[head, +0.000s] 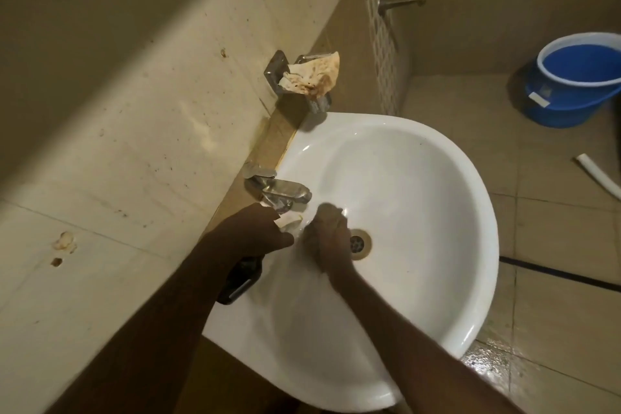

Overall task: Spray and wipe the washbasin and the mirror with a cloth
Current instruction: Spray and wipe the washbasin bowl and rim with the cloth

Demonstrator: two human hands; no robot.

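Reaching into the white oval ceramic washbasin (420, 178), both bare arms come in from the near edge of the view. The left hand (258, 232) sits at the basin's left rim just below the chrome lever tap (282, 193), its fingers curled round a small pale scrap (287, 220) that shows only partly; whether this is the cloth I cannot tell. The right hand (327, 233) is inside the bowl, touching the brass-ringed round drain (358, 243) on its left side, fingers bunched and blurred, so whether it grips anything cannot be told. A dark flat object (240, 279) lies on the basin's left rim under the left forearm, its kind unclear. Right and far parts of the bowl lie open, and the wide white rim curves round on the right with bare room along it. Beyond the far rim, a steel wall-mounted soap holder (285, 77) carries a crumpled brown-stained paper (314, 76), just apart from the basin edge. The speckled beige tiled wall (134, 144) runs close along the basin's left side. On the beige floor tiles (554, 212) to the right stand a round blue plastic bucket (578, 77), well apart from the basin, and a white pipe piece (599, 176) near the right edge. A chrome wall spout (401, 3) projects far beyond.
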